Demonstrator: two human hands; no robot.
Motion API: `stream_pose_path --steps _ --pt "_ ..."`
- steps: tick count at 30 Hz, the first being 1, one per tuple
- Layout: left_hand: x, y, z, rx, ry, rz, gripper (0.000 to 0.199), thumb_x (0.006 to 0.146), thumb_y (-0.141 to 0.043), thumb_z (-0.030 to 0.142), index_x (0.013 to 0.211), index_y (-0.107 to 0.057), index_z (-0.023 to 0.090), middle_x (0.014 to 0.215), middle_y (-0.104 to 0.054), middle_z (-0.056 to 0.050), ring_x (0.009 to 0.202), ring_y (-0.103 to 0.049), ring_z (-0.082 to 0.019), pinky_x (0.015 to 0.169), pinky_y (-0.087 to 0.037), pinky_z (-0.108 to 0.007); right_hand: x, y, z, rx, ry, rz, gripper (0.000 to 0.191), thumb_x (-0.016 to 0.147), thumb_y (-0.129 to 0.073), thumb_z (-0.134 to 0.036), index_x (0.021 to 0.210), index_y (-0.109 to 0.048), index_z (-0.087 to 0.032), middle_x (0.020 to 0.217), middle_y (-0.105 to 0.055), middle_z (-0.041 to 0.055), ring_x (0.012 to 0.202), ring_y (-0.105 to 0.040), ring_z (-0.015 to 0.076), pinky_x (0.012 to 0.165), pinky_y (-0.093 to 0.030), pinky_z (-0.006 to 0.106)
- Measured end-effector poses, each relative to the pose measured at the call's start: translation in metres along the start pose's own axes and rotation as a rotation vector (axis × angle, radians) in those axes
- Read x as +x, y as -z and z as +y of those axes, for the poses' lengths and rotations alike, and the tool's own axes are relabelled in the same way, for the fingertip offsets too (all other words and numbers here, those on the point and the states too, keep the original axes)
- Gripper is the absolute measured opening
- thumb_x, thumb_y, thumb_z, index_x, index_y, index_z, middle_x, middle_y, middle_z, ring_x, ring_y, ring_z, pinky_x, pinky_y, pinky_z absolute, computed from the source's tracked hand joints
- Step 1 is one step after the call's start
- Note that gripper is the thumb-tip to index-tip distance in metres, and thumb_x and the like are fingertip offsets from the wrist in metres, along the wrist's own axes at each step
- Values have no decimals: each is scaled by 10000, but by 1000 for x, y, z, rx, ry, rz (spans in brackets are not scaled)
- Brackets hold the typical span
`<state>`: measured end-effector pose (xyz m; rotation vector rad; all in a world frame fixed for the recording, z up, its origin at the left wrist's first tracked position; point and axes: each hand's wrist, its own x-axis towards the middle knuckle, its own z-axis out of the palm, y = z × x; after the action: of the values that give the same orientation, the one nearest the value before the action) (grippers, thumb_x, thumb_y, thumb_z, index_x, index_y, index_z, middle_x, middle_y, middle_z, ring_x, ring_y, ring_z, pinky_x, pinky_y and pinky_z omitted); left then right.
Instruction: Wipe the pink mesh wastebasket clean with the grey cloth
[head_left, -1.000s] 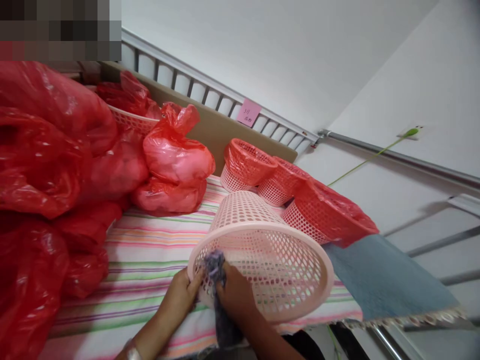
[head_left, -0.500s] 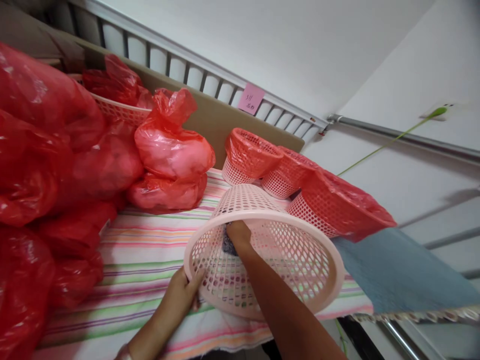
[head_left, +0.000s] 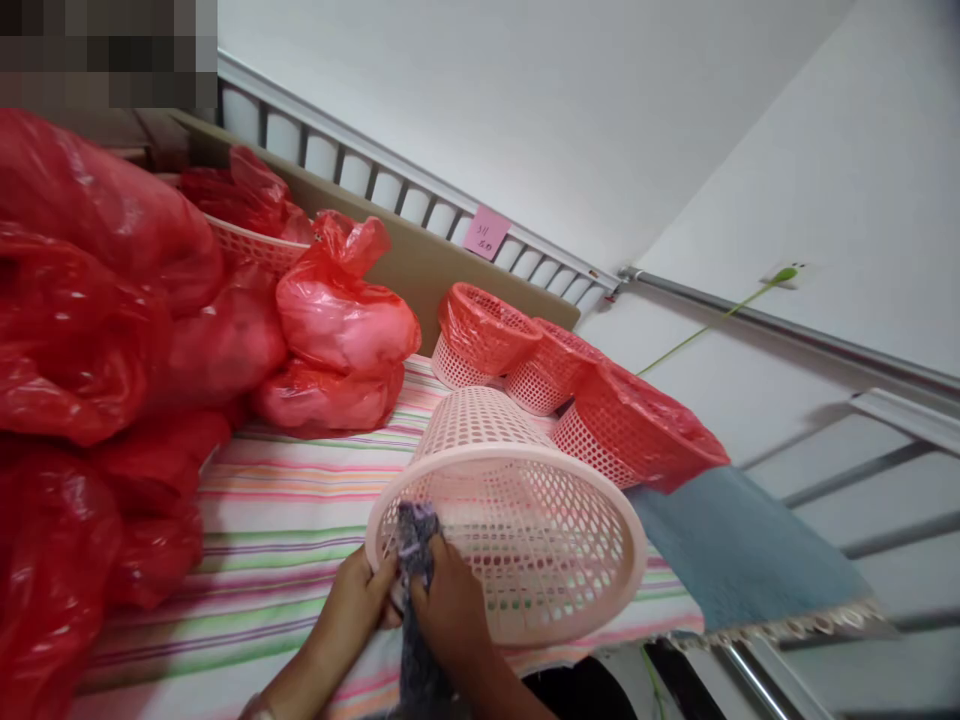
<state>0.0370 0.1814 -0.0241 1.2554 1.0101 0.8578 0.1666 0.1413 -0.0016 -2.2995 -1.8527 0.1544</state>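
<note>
My left grip (head_left: 361, 598) is clamped on the near rim of a pink basket (head_left: 491, 425) lying on its side on a striped sheet (head_left: 289, 520), while my right grip (head_left: 454, 605), closed around a gray rag (head_left: 414, 555), holds it at the basket's mouth, near three red-wrapped baskets (head_left: 630, 425).

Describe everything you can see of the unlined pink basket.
The pale pink basket looks plastic: a tapering body pierced by rows of holes, ending in a thick, smooth rim. It lies on its side on the striped cloth, mouth toward the camera. The left hand grips the rim; the right hand, holding a grey rag, is at the mouth, contact unclear.
</note>
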Motion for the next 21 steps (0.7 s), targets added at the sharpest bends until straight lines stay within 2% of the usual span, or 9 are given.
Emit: stream_pose_path --steps 2,5,7,11,13,15,18,19,21 --pt "-2 6 3 14 -16 -1 439 772 -447 568 681 -566 155 399 -598 -13 363 -577 -190 379 -418 -245 -11 1 -5 22 69 -12 351 751 -448 -242 1086 -544 -193 1014 -618 95 943 -579 230 810 -417 313" --pt "-3 19 5 61 -17 -13 401 809 -415 523 718 -552 157 374 -563 6 331 -552 -181 364 -408 -239 5 3 -11 4 85 0 348 756 -445 -257 1085 -545 -204 992 -626 87 916 -590 238 781 -431 328" --pt "-3 27 6 116 -44 -10 380 829 -400 480 711 -554 153 404 -579 -5 345 -548 -175 383 -419 -243 34 3 -14 -33 25 14 390 762 -442 -273 1134 -528 -195 983 -634 94 898 -603 245 759 -441 335" --pt "2 37 16 197 -207 -49 312 842 -418 350 765 -623 129 733 -707 -81 695 -642 -213 646 -490 -270 106 4 -9 -79 -136 -15 404 807 -424 -334 1163 -548 -188 1041 -645 114 953 -606 250 790 -441 339" --pt "5 40 22 217 -226 -88 301 842 -417 316 769 -640 127 775 -709 -77 752 -626 -216 691 -478 -271 137 5 -2 -82 -182 -26 389 840 -393 -354 1148 -574 -201 1136 -619 110 1041 -574 250 838 -425 336" --pt "9 41 26 218 -203 -80 305 839 -423 319 740 -641 129 735 -702 -66 714 -613 -207 662 -472 -266 159 5 4 -79 -199 -21 399 861 -370 -362 1175 -567 -214 1213 -583 97 1105 -537 249 871 -409 331" --pt "11 37 23 152 -156 52 299 819 -467 369 770 -641 131 726 -704 -62 726 -619 -212 662 -475 -270 176 0 11 -76 -236 -12 410 880 -342 -365 1193 -562 -218 1185 -602 98 1079 -555 248 851 -419 331" --pt "10 33 20 122 -119 88 318 809 -479 402 771 -640 131 684 -700 -58 686 -622 -210 636 -478 -270 179 -2 13 -76 -246 -10 410 884 -331 -364 1187 -568 -219 1159 -616 101 1056 -568 248 837 -424 332" --pt "6 25 13 76 -5 77 401 799 -470 483 682 -633 135 521 -654 -41 531 -601 -194 552 -472 -268 179 -4 13 -74 -257 -7 407 888 -325 -366 1175 -576 -223 1125 -632 105 1030 -581 246 820 -427 330"
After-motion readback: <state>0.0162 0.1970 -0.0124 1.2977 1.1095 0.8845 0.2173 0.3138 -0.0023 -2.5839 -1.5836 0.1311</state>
